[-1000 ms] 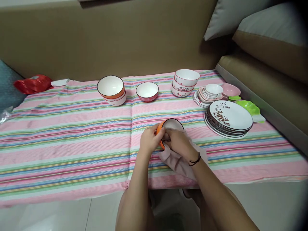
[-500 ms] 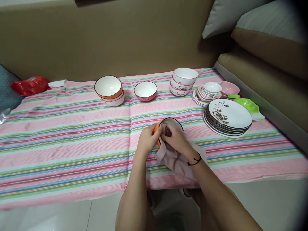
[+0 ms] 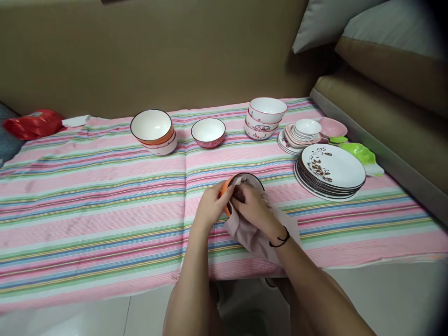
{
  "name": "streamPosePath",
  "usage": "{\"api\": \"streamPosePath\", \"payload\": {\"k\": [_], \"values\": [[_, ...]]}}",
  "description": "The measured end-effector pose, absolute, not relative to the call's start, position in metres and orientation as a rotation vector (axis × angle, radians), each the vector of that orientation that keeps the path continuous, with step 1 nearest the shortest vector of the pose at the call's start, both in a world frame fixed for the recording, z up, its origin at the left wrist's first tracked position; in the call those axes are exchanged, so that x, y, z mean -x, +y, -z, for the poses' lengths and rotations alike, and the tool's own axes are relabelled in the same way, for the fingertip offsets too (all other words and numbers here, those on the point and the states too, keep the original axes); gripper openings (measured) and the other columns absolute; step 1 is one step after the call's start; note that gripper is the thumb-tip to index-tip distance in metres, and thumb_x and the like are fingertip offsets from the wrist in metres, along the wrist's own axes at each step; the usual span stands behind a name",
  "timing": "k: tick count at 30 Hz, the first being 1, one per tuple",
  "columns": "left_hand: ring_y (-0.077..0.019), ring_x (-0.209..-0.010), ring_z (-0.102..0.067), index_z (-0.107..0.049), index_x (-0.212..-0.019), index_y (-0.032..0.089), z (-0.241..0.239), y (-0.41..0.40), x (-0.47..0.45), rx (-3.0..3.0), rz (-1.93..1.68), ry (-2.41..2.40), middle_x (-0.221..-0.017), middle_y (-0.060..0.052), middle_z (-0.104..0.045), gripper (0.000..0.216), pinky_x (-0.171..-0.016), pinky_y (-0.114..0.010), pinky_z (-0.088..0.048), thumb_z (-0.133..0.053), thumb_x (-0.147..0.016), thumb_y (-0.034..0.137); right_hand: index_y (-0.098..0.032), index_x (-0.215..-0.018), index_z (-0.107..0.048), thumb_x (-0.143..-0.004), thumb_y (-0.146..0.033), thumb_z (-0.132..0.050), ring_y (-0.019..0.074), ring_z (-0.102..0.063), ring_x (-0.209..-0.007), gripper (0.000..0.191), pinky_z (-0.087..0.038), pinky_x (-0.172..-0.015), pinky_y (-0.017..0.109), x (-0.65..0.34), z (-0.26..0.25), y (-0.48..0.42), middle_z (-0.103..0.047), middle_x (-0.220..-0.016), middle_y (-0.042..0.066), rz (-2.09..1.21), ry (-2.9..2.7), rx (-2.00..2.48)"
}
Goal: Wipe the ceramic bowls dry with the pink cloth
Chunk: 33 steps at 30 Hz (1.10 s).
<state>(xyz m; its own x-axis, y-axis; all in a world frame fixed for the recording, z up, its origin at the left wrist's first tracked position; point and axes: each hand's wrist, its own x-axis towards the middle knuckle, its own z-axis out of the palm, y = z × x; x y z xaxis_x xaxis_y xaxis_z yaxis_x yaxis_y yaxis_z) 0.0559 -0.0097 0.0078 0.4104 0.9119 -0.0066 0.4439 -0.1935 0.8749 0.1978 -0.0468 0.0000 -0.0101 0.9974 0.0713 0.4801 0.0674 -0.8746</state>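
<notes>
An orange bowl (image 3: pixel 257 180) with a dark rim and pale inside is tilted near the front edge of the striped cloth. My left hand (image 3: pixel 212 203) grips its left side, thumb over the rim. Inside the bowl, my right hand (image 3: pixel 252 207) presses a greyish-pink cloth (image 3: pixel 259 240) against the wall, fingers bent and partly hidden. The rest of that cloth drapes down toward me beneath my right wrist. Beyond my hands, a small red-sided bowl (image 3: pixel 209 132) stands alone.
Stacked bowls (image 3: pixel 154 128) stand at back left, and more stacked bowls (image 3: pixel 266 119) at back right. To the right are piled plates (image 3: pixel 332 168), small dishes (image 3: pixel 306 130), a pink bowl (image 3: pixel 334 127) and a green leaf-shaped dish (image 3: pixel 362 156). A red plastic bundle (image 3: pixel 35 125) lies far left.
My right hand has pushed a little deeper into the bowl with the cloth. My left hand keeps its hold on the rim. The whole view has shifted slightly.
</notes>
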Motion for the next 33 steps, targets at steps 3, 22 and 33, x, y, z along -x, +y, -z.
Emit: {"api": "streamPosePath", "payload": {"k": [3,22,33], "values": [[-0.0171,-0.073,-0.053,-0.063,-0.091,0.018,-0.009,-0.01,-0.055,-1.745,-0.64,1.154,-0.078,-0.001,-0.062,0.038,-0.066,-0.026,-0.039,-0.043,-0.091,0.05,-0.016,-0.096,-0.061,-0.089,-0.02,-0.052,0.0206,-0.062,-0.084,0.012,-0.043,-0.069,0.03,-0.201,0.001,-0.046,-0.068,-0.093,0.009,-0.642,-1.746,1.74],[-0.0213,-0.122,-0.054,-0.058,-0.127,0.023,-0.014,-0.012,-0.061,-1.65,-0.727,1.021,-0.131,-0.003,-0.061,0.038,-0.105,-0.032,-0.038,-0.043,-0.092,0.033,-0.02,-0.081,-0.059,-0.084,-0.019,-0.049,0.0185,-0.062,-0.076,0.011,-0.044,-0.065,0.028,-0.198,0.001,-0.046,-0.068,-0.083,0.003,-0.81,-1.704,1.479],[-0.0193,-0.091,-0.063,-0.065,-0.115,0.02,-0.009,-0.006,-0.053,-1.582,-0.917,1.308,-0.115,-0.006,-0.068,0.034,-0.075,-0.029,-0.05,-0.056,-0.082,0.025,-0.02,-0.092,-0.052,-0.076,-0.023,-0.061,0.0205,-0.055,-0.08,0.019,-0.045,-0.068,0.031,-0.239,0.003,-0.042,-0.06,-0.092,0.006,-0.202,-1.505,1.665]]}}
